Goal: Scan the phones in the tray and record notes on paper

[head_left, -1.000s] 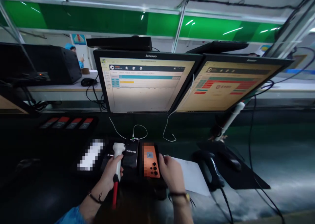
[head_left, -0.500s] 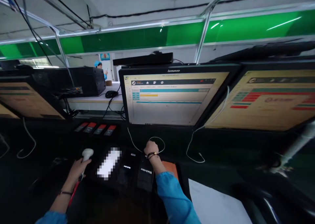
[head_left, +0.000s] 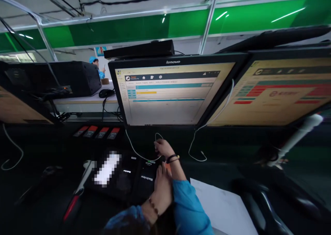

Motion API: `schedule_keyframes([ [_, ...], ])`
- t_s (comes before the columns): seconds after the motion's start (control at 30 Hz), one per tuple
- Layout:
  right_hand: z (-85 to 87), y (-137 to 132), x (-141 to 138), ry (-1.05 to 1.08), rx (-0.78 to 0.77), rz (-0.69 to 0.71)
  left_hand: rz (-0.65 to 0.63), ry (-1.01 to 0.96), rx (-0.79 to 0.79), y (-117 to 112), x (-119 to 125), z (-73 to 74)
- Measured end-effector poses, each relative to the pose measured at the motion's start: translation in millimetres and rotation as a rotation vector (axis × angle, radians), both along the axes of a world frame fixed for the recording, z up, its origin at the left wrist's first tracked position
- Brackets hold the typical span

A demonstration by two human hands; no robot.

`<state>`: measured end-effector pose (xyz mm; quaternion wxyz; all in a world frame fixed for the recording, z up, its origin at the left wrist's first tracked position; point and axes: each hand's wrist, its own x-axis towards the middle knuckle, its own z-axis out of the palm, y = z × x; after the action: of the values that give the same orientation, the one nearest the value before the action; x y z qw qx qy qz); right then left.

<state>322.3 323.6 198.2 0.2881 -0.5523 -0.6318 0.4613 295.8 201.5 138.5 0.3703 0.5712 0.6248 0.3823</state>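
My right hand (head_left: pixel 163 148) reaches forward under the middle monitor, its fingers pinched on a white cable (head_left: pixel 134 148) that loops down to a green-tipped plug at the top of a black Blackview phone (head_left: pixel 146 178). My left hand (head_left: pixel 162 186) lies against the right edge of that phone, fingers together, gripping it. A sliver of an orange phone (head_left: pixel 168 166) shows between my two wrists. A second black Blackview device (head_left: pixel 126 175) sits just left. The white barcode scanner (head_left: pixel 84 174) with a red handle lies by itself at the left.
Two lit monitors (head_left: pixel 168 93) (head_left: pixel 279 93) stand close behind the phones. A white paper sheet (head_left: pixel 222 207) lies at the right, a second white cable (head_left: pixel 196 152) hangs nearby, and several red-labelled items (head_left: pixel 97 132) sit at the left. A person in a blue cap (head_left: pixel 94 64) works far behind.
My left hand let go of the scanner, which now lies on the bench, and moved right to the black phone. My right hand stayed at the cable.
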Motion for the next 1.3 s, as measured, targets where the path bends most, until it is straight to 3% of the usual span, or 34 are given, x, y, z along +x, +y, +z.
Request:
schedule_keyframes([
  [0.1, -1.2, -0.5, 46.7, 0.231, -0.028, -0.042, 0.054, 0.172, -0.011, 28.0, 33.3, -4.4],
  [0.27, -22.5, 0.6, 83.4, 0.485, -0.092, -0.184, 0.006, 0.429, -0.081, 37.9, 44.0, 6.3],
  [0.37, -30.1, 5.5, 89.3, 0.577, -0.104, -0.221, -0.015, 0.409, -0.141, 43.3, 41.9, 24.4],
  [0.47, -27.0, 5.8, 97.8, 0.609, -0.099, -0.217, 0.025, 0.316, -0.158, 55.9, 28.3, 37.8],
  [0.63, -3.9, -10.7, 114.2, 0.416, 0.075, -0.059, -0.017, 0.040, -0.077, 59.4, 2.3, 37.0],
  [0.87, 29.7, -49.1, 124.7, 0.184, 0.260, 0.047, 0.005, -0.618, 0.187, 30.7, 8.8, 19.1],
  [1.0, 40.6, -61.6, 118.7, -0.072, 0.302, 0.111, 0.052, -0.665, 0.199, 25.7, 8.6, 11.7],
  [1.1, 47.7, -67.0, 103.9, -0.321, 0.268, 0.088, 0.011, -0.652, 0.169, 25.6, 4.0, 11.4],
  [1.2, 48.0, -63.2, 88.4, -0.458, 0.256, 0.035, 0.033, -0.520, 0.225, 18.4, -8.4, 27.0],
  [1.3, 35.3, -45.3, 77.6, -0.373, 0.272, -0.057, 0.093, -0.356, 0.497, -7.4, -38.1, 53.4],
])
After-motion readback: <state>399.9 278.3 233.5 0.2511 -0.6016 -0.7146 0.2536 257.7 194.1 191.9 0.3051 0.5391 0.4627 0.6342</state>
